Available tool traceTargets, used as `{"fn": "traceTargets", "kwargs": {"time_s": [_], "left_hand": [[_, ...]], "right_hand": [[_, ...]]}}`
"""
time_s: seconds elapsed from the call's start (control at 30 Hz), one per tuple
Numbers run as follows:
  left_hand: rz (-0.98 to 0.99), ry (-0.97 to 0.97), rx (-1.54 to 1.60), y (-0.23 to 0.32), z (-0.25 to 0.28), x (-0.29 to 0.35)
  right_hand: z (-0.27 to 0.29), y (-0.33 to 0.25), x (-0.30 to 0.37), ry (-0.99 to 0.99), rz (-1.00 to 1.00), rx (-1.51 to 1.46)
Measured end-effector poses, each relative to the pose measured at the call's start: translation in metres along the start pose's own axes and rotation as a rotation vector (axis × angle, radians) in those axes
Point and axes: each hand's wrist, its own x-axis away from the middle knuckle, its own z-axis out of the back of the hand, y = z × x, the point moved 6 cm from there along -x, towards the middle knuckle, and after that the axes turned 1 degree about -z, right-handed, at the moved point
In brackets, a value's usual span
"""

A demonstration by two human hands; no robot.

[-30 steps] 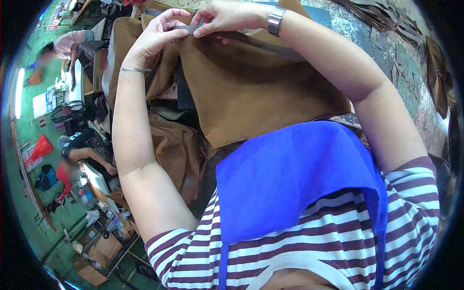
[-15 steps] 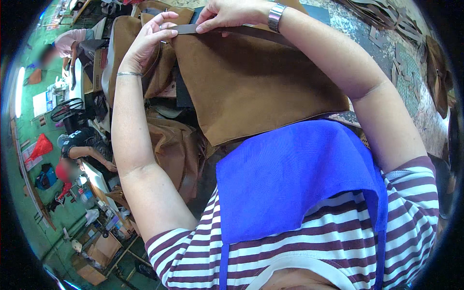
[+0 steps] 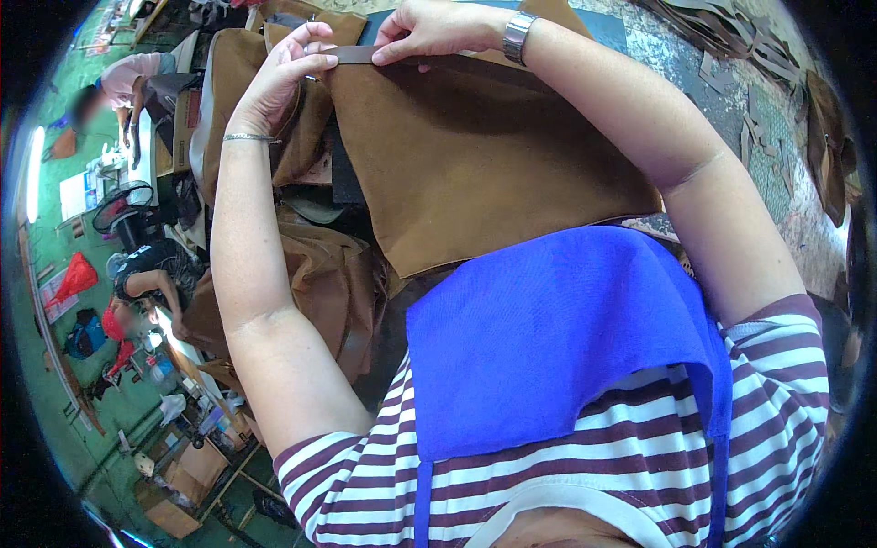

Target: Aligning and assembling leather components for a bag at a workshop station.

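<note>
A large brown leather piece (image 3: 493, 164) spreads across the table in front of me. Along its far edge runs a narrow dark brown strip (image 3: 354, 56), flat against the leather. My left hand (image 3: 288, 78) has thumb and fingertips closed on the strip's left end, its other fingers raised. A short way to the right, my right hand (image 3: 434, 29) pinches the same strip, thumb on the near side. The fingers behind the edge are mostly hidden. Under my right forearm the strip continues to the right.
More brown leather (image 3: 315, 283) hangs in folds beside my left arm. Strips and offcuts (image 3: 763, 137) lie on the worn table (image 3: 671, 59) at the right. At the far left, two people work at tables near a black fan (image 3: 123, 205).
Both hands keep their pinch on the strip, almost unmoved. At the left, the person in the red head covering has shifted an arm.
</note>
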Motion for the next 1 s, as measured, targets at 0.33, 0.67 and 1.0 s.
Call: {"fn": "traceTargets", "kwargs": {"time_s": [0.33, 0.67, 1.0], "left_hand": [[0.063, -0.040, -0.342, 0.015, -0.027, -0.009], [0.075, -0.048, -0.272, 0.010, -0.015, -0.014], [0.054, -0.021, -0.236, 0.013, -0.014, -0.005]], "right_hand": [[-0.003, 0.013, -0.003, 0.055, -0.004, -0.051], [0.034, -0.011, 0.023, -0.112, -0.176, 0.018], [0.027, -0.021, 0.031, -0.016, -0.064, 0.284]]}}
